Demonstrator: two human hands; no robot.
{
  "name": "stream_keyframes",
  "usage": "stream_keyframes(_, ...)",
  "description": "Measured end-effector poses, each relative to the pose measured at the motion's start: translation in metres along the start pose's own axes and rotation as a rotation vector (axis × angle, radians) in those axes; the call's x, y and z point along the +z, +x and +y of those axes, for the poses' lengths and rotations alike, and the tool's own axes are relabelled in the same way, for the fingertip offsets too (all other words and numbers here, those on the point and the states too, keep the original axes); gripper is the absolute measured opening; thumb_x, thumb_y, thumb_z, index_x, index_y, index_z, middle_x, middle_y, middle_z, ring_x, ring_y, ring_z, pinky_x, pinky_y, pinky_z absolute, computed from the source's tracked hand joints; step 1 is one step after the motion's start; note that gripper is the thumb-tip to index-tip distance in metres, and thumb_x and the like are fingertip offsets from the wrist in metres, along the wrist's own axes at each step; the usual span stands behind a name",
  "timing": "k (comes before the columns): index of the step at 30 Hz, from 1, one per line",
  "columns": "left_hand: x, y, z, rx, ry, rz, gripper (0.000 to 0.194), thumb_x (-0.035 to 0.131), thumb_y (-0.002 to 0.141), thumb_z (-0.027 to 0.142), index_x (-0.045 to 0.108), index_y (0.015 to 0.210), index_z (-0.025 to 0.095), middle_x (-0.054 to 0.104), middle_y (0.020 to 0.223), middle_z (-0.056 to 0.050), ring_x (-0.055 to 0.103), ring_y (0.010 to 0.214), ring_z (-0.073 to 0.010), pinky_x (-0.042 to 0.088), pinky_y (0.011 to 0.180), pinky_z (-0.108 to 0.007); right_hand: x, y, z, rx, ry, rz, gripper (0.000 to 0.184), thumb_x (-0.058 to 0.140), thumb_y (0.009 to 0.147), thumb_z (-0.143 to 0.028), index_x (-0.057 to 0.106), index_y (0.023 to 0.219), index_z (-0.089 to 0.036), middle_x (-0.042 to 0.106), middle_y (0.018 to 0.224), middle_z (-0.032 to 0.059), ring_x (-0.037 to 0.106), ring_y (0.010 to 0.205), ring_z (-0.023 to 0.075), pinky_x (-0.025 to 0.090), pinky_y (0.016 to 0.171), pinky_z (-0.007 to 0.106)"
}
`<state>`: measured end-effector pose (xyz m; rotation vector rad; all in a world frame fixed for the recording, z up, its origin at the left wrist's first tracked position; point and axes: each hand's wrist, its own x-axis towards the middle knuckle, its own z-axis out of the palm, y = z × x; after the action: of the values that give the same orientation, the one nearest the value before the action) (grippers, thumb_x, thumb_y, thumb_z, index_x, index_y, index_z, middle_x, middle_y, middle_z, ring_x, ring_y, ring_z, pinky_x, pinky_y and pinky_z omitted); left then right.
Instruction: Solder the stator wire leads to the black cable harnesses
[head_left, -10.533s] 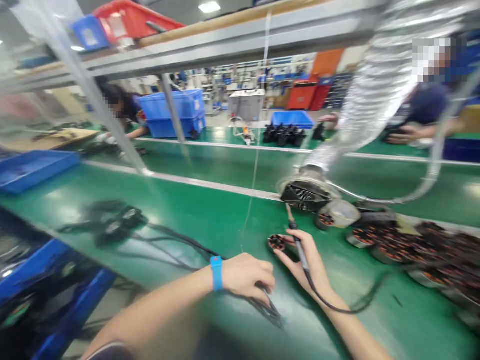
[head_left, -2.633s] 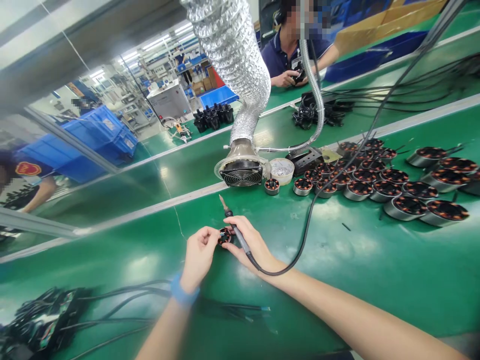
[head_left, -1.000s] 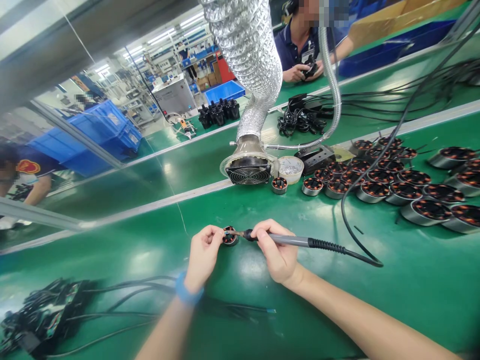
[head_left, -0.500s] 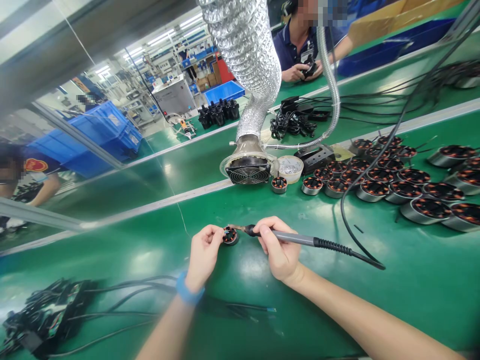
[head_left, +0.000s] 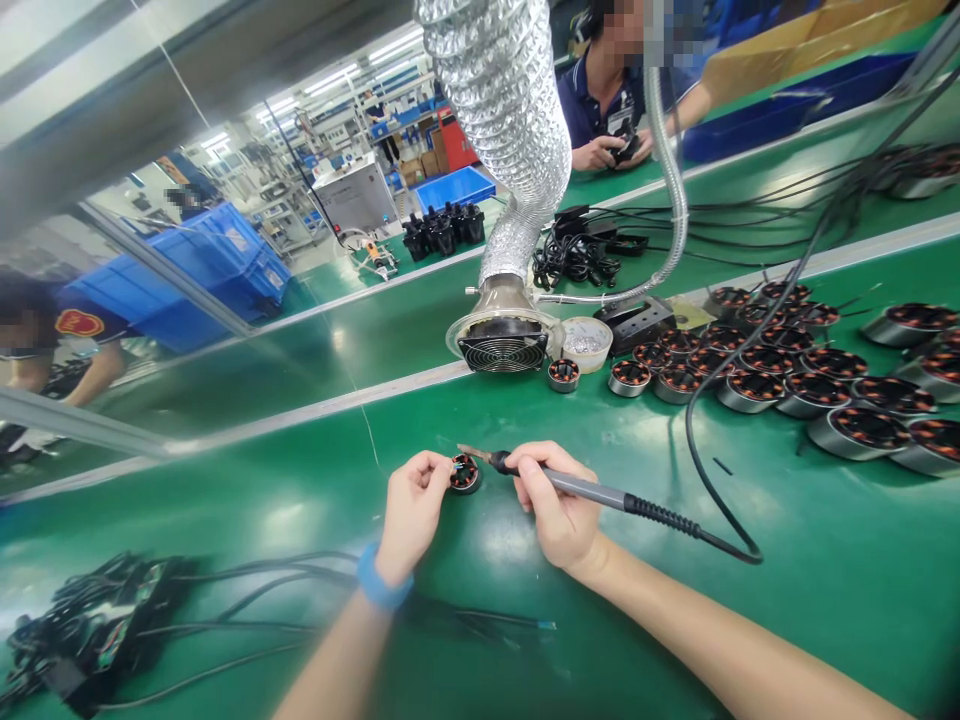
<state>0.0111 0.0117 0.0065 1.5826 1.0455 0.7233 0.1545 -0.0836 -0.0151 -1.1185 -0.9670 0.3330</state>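
My left hand (head_left: 412,510), with a blue band (head_left: 382,580) at the wrist, pinches thin wire ends (head_left: 456,466) at the left rim of a small round motor part with copper coils (head_left: 466,482). That part sits on the green bench. In my right hand (head_left: 559,510) is a grey soldering iron (head_left: 592,488), gripped like a pen. Its tip (head_left: 469,450) points left, just above the far edge of the motor part; whether it touches anything I cannot tell. A black cord runs from the iron's handle to the right.
A fume fan (head_left: 504,350) hangs under a foil duct (head_left: 517,130). Beside it stands a round tub (head_left: 586,342). Several coil-filled motor parts (head_left: 750,388) crowd the right. Black cables with circuit boards (head_left: 97,635) lie at lower left. Co-workers (head_left: 604,100) sit across the bench and at left.
The iron's tip has lifted slightly from the motor part's rim. Its cord has dipped a little lower. The view has shifted slightly; my left hand keeps its pinch.
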Motion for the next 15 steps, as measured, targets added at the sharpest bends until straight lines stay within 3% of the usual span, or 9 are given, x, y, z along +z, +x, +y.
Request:
stream_keyframes(8,0.001,-0.001,0.000,0.022,-0.003,-0.006,0.028,0.064,0.084,0.040,0.063,0.073,0.014,0.061,0.065,-0.001,0.052,0.059,-0.0104,0.039,0.057,-0.021,0.003,0.003,-0.004,-0.111,-0.107,-0.046,0.017,0.050,0.096,-0.018,0.065,0.100,-0.023,0.060,0.064,-0.0039,0.059,0.056,0.0103,0.048,0.059,0.024)
stream_keyframes(15,0.000,-0.001,-0.002,0.077,0.049,0.007,0.027,0.061,0.085,0.038,0.063,0.072,0.014,0.060,0.065,-0.001,0.052,0.061,-0.0122,0.040,0.059,-0.022,0.010,0.012,0.007,-0.241,-0.208,-0.189,0.027,0.052,0.094,-0.011,0.062,0.116,-0.024,0.062,0.096,0.0043,0.063,0.084,0.0143,0.051,0.076,0.027)
